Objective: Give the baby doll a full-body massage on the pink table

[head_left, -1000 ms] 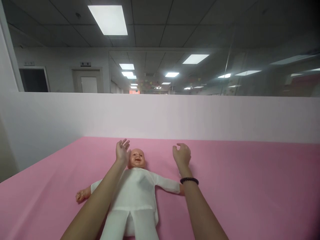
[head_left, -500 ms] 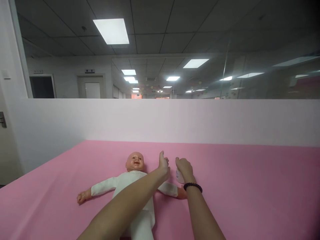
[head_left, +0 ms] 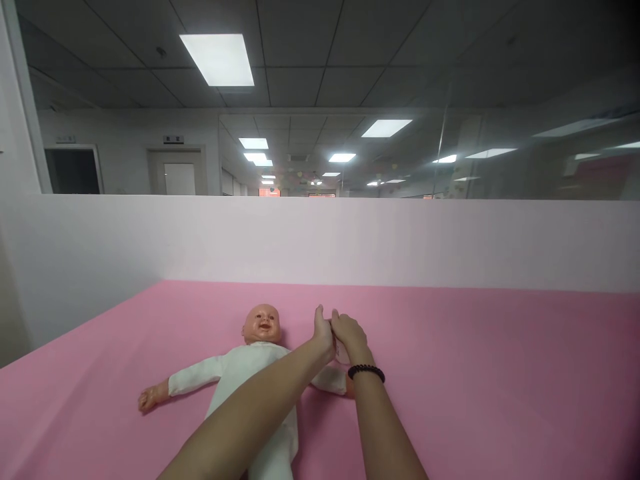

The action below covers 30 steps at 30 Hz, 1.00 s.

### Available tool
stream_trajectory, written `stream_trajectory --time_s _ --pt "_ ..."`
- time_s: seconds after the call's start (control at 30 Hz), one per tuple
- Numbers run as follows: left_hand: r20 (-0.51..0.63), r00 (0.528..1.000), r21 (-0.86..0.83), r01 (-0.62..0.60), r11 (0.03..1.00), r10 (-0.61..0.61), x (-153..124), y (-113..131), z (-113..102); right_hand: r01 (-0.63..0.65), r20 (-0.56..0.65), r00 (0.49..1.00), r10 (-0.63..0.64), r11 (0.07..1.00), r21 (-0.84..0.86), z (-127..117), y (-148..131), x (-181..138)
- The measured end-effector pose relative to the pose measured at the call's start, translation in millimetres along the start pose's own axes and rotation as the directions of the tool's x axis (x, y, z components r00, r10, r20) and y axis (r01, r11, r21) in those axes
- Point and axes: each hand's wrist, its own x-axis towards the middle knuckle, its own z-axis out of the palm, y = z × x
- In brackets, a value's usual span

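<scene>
A baby doll in white clothes lies on its back on the pink surface, arms spread. My left forearm crosses over its body. My left hand and my right hand meet just right of the doll's head, above its arm. The fingers of my right hand curl round a small white object that is almost wholly hidden. My left hand's fingers press in against that same spot, thumb up. A black bead bracelet sits on my right wrist.
A pale partition wall stands along the far edge of the pink surface and turns the corner at the left. Beyond it is an office with ceiling lights and glass panels.
My left hand left the doll's head and crossed to the right. My right hand closed on a small white object, and the two hands came together.
</scene>
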Motion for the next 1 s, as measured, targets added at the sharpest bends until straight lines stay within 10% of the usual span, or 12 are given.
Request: stream_trajectory --time_s 1.0 --pt "-0.007 1.000 -0.051 -0.029 0.998 0.028 10 -1 -14 0.201 0.018 0.979 -0.201 0.980 0.006 6 5 -1"
